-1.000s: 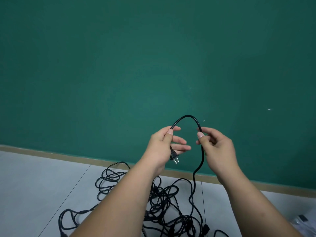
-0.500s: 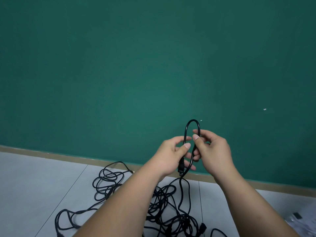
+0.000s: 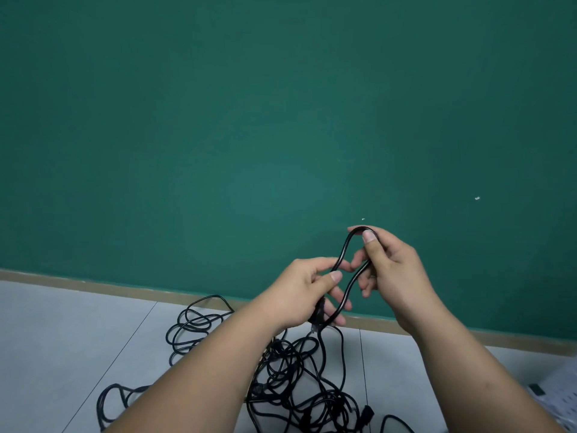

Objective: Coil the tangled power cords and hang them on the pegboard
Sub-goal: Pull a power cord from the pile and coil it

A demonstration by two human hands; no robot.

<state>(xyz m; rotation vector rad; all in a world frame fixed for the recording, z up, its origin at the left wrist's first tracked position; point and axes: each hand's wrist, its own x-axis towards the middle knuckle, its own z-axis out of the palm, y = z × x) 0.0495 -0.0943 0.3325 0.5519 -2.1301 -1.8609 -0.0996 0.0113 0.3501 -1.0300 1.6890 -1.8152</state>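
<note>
One cord loop [image 3: 342,250]: left hand [image 3: 299,295] grips its bottom (plug [image 3: 318,316] there), right hand [image 3: 393,273] pinches top.

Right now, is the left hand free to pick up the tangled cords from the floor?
Probably not yet. The left hand grips the bottom of the cord loop, whose top the right hand pinches. The tangled cords lie just below, with nothing in between.
</note>
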